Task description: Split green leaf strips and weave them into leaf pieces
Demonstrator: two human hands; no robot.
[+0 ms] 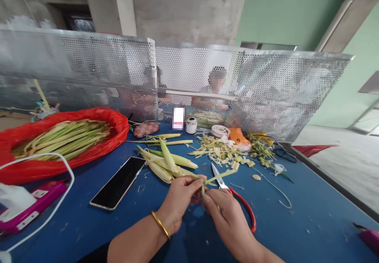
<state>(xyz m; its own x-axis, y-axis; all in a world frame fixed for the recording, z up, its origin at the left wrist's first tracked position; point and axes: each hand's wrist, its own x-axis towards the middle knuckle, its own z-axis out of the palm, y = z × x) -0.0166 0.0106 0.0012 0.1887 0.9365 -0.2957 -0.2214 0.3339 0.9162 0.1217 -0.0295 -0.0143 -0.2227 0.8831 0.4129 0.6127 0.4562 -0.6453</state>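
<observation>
My left hand (183, 192), with a gold bangle at the wrist, pinches pale green plant strips (220, 176) between thumb and fingers. Close against it, my right hand (225, 211) grips the lower end of the same strips, its fingertips partly hidden. Red-handled scissors (242, 201) lie on the blue table just beyond my right hand, blades pointing away. A bundle of pale green leaf pieces shaped like corn husks (166, 160) lies past my left hand, one piece sticking up.
At left, a red plastic bag (118, 124) holds long green leaf strips (71, 136). A black phone (118, 184) and a magenta power strip (32, 207) with a white cable lie nearer. Leaf scraps (213, 149), a tape roll (220, 131) and an orange packet (238, 136) lie before a perforated metal screen (189, 69); people sit behind it.
</observation>
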